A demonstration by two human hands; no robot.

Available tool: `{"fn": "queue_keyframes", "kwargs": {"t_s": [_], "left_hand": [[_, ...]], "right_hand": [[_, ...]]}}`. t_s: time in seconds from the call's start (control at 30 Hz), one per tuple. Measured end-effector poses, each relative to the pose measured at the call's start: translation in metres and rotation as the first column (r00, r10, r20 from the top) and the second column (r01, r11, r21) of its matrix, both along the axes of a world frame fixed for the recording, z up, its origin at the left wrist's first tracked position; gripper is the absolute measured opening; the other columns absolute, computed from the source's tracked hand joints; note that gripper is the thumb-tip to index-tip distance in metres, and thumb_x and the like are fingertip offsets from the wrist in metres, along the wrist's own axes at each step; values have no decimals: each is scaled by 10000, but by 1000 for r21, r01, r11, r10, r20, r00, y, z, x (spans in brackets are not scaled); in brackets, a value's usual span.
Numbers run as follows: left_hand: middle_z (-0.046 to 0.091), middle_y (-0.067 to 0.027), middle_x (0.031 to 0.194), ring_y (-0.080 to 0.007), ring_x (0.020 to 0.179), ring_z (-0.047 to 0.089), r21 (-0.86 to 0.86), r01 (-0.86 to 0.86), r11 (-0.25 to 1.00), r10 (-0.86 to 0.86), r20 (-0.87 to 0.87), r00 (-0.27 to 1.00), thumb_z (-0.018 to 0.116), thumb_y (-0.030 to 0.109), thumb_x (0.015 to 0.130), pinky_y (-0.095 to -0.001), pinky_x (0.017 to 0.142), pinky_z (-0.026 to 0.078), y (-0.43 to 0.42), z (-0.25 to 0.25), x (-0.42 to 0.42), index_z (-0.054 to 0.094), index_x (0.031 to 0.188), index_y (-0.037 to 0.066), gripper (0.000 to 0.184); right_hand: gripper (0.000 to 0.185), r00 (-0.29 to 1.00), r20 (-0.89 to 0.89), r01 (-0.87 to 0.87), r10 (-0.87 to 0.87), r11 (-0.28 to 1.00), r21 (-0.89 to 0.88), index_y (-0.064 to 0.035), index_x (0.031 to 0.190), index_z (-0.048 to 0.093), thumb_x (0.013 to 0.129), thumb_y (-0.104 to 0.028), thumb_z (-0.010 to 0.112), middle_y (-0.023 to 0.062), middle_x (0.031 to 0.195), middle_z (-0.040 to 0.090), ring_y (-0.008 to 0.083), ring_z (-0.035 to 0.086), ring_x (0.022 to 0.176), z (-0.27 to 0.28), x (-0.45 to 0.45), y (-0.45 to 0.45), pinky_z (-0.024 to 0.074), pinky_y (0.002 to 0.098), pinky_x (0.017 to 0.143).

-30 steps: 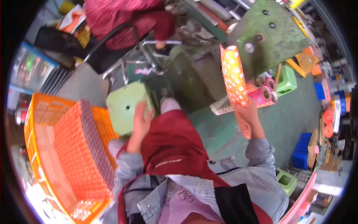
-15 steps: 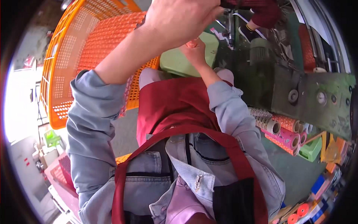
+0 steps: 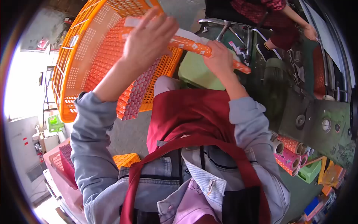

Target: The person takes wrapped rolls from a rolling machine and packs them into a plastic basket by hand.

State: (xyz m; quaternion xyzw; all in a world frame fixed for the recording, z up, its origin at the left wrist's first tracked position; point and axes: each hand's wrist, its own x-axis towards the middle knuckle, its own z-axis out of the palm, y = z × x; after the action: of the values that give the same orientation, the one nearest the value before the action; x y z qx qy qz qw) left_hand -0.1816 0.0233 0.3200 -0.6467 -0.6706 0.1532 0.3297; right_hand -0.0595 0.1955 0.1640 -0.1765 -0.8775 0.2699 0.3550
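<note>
Nearest are the person's red apron (image 3: 194, 115) and denim sleeves. By the left elbow stands a small orange crate (image 3: 126, 160); what it holds, if anything, cannot be made out. Beyond it, to the left, a large orange basket (image 3: 166, 72) sits tilted across the view, with a stack of orange rolls (image 3: 106, 56) packed side by side in it. Their pale, honeycomb-like ends face right and near.

Between basket and stool (image 3: 201, 71), an orange roll with white marks (image 3: 188, 45) is held in the air. The right grip (image 3: 220, 58) is clamped on it toward its right end, a short tip sticking out beyond the fingers to the right. The left grip (image 3: 151, 39) is over the roll's left part, above the basket, its fingers stretched out and apart; whether the palm touches the roll cannot be told. A pale strip (image 3: 132, 21) shows on the far side of the left fingers.

To the right, patterned rolls (image 3: 291, 158) lie with hollow ends showing, beside a green machine (image 3: 317, 117) with a gauge. Farthest, another person (image 3: 283, 26) sits on a chair, one hand lowered.
</note>
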Motion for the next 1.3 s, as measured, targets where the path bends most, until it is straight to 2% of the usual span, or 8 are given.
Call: {"fn": "queue_keyframes", "kwargs": {"t_s": [0.23,0.47,0.6,0.73,0.87,0.93,0.97,1.3], "left_hand": [[589,-99,1111,-274,1028,599,-619,-408,671,741,576,345,699,243,745,-417,849,497,-19,-31,-9,588,998,57,334],[640,-102,941,-320,950,630,-345,-290,893,450,641,621,711,244,737,-431,779,514,-37,-97,-59,597,956,44,317],[614,-104,915,-329,932,605,-765,97,637,761,644,79,692,275,735,-440,719,499,-40,-104,-127,575,866,37,296],[628,-115,914,-303,934,614,-178,-170,969,235,460,857,721,322,711,-420,721,495,-37,-114,-147,604,856,34,343],[669,-105,950,-283,944,632,-679,-199,707,689,597,410,753,418,706,-401,766,494,-22,-110,-217,665,968,80,437],[647,-104,933,-280,934,625,-625,-196,756,639,637,432,773,407,678,-398,781,486,-40,-131,-273,666,994,90,460],[625,-104,916,-278,924,618,-558,-202,805,582,675,454,792,396,650,-395,796,478,-38,-136,-294,666,1020,100,490],[552,-117,1090,-290,1062,515,-290,-104,951,295,760,579,761,364,741,-390,908,429,-49,-224,-437,640,1115,72,490]], "right_hand": [[260,990,139,-106,31,815,570,-100,865,564,651,-122,709,77,842,566,274,586,833,39,-14,11,482,410,734],[210,285,669,-446,687,712,-542,-65,816,542,655,-85,676,86,782,564,287,588,774,26,-67,20,476,400,706],[176,890,345,-428,300,811,399,-26,822,578,669,-79,646,115,726,595,257,588,671,-2,-85,16,468,363,654],[186,397,618,-329,679,734,-595,3,867,575,712,-82,633,140,730,628,288,594,637,-8,-114,13,471,370,617],[248,252,441,-299,861,503,-811,6,948,539,746,-84,651,142,746,621,289,593,632,-29,-133,28,491,381,623],[291,859,466,-415,214,824,386,-14,993,514,784,-135,676,85,686,586,235,575,595,-53,-137,45,492,370,601],[291,858,467,-414,214,827,381,-14,993,514,784,-135,676,85,686,586,235,575,595,-58,-146,47,492,370,601],[301,363,228,62,904,221,-973,-55,940,544,869,-317,674,5,628,525,80,485,436,-76,-267,57,349,246,370]]}}
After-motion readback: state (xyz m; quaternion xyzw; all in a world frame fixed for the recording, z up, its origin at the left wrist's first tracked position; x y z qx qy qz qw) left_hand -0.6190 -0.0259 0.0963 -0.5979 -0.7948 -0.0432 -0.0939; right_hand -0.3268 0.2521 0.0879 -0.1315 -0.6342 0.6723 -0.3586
